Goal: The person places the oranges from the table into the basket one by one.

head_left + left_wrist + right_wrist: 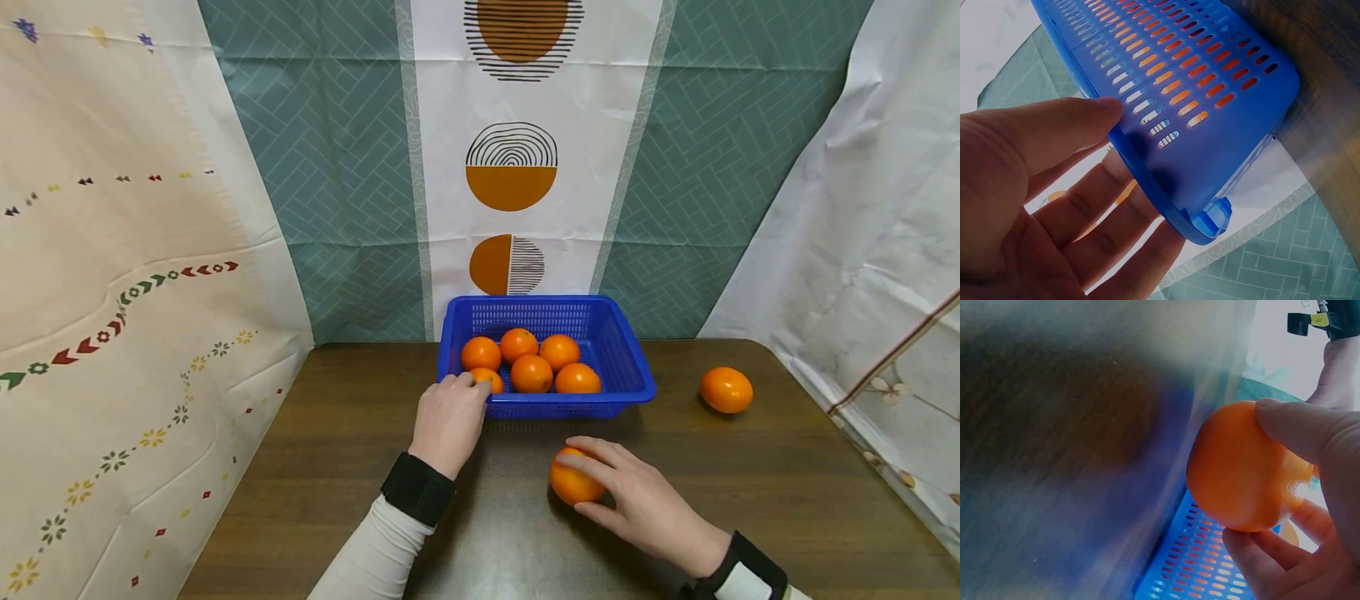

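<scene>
A blue plastic basket [630,367] with slotted walls holds several oranges [531,374]. At its front left corner my left hand [450,417] grips the rim; in the left wrist view the thumb [1094,115] lies on the outer wall side and the fingers reach over to the inner side. In front of the basket, my right hand [645,500] holds another orange [573,479], thumb on the near side and fingers over the top and far side. The right wrist view shows that orange [1241,469] between thumb and fingertips, close over the table.
A single orange [726,390] lies on the brown wooden table [330,467] to the right of the basket, near the right edge. Behind the table hangs a green and white patterned cloth [345,167]. Pale printed cloths [112,250] flank both sides.
</scene>
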Demonstrator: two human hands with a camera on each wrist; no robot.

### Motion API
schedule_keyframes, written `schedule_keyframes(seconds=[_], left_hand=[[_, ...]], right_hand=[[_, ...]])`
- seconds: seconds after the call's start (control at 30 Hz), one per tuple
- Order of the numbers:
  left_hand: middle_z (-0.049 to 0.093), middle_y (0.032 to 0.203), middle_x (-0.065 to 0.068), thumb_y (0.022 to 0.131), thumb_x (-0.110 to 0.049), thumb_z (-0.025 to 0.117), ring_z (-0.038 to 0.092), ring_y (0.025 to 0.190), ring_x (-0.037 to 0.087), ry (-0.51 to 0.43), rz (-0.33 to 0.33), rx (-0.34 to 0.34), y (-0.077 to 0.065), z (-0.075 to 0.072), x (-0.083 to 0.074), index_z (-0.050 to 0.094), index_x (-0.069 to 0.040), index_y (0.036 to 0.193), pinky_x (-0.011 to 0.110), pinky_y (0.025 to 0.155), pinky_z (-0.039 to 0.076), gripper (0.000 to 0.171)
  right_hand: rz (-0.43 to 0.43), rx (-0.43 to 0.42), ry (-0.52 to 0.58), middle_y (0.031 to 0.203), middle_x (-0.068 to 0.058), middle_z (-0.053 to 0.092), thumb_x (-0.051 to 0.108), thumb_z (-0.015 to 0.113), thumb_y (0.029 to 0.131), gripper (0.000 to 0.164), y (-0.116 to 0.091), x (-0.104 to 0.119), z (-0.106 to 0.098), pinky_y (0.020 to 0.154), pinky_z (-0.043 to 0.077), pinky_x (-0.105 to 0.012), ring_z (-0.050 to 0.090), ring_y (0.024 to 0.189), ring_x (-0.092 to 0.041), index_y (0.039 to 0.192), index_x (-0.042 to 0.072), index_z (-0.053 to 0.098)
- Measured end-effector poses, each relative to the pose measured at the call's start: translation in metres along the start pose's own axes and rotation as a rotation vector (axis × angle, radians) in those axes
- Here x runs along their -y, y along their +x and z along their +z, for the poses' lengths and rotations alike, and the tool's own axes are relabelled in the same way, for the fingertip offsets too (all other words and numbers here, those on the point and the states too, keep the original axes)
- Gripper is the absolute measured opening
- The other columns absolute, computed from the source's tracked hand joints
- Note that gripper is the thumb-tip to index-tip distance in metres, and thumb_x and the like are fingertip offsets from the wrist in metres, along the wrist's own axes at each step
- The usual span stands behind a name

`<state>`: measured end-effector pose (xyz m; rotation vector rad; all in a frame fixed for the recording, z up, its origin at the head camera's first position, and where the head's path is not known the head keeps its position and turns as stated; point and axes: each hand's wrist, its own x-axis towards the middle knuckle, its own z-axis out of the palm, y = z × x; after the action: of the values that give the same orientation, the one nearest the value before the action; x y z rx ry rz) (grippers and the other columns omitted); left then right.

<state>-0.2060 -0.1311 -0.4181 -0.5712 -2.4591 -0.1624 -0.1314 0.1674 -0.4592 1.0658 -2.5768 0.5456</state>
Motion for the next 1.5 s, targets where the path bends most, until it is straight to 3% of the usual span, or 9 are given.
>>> schedule_keyframes(seconds=[0.6, 0.87, 1.2, 1.5], left_hand=[[0.076, 0.092, 0.008, 0.09, -0.02, 0.095, 0.066, 0.073, 0.027, 0.0, -0.012, 0.024, 0.0, -0.001, -0.001, 0.083, -0.014, 0.099, 0.037, 0.063, 0.06, 0.016], [0.075, 0.088, 0.007, 0.093, -0.017, 0.092, 0.064, 0.07, 0.026, 0.009, -0.001, -0.003, 0.0, 0.0, 0.0, 0.083, -0.015, 0.096, 0.036, 0.059, 0.056, 0.009], [0.075, 0.087, 0.008, 0.091, -0.017, 0.094, 0.065, 0.07, 0.027, 0.01, 0.008, -0.013, -0.001, 0.0, 0.0, 0.082, -0.014, 0.094, 0.036, 0.058, 0.056, 0.013], [0.076, 0.091, 0.007, 0.09, -0.02, 0.095, 0.066, 0.072, 0.026, 0.005, -0.005, 0.016, 0.0, -0.002, 0.0, 0.082, -0.014, 0.097, 0.036, 0.061, 0.058, 0.016]], right_hand=[[-0.018, -0.06, -0.009, 0.156, -0.001, 0.059, 0.025, 0.098, 0.087, 0.072, 0.003, 0.0, -0.007, 0.098, 0.062, -0.049, 0.063, 0.135, -0.024, 0.151, 0.026, 0.066], [-0.007, -0.064, -0.018, 0.157, -0.001, 0.058, 0.024, 0.098, 0.086, 0.074, 0.006, -0.001, -0.013, 0.097, 0.063, -0.049, 0.063, 0.134, -0.024, 0.152, 0.028, 0.065], [-0.012, -0.085, -0.032, 0.158, -0.003, 0.058, 0.023, 0.099, 0.085, 0.076, 0.01, -0.005, -0.02, 0.099, 0.062, -0.051, 0.063, 0.136, -0.027, 0.152, 0.026, 0.065], [0.0, -0.104, -0.038, 0.155, -0.006, 0.059, 0.023, 0.1, 0.084, 0.076, 0.017, -0.006, -0.032, 0.1, 0.061, -0.052, 0.064, 0.136, -0.028, 0.151, 0.025, 0.066]])
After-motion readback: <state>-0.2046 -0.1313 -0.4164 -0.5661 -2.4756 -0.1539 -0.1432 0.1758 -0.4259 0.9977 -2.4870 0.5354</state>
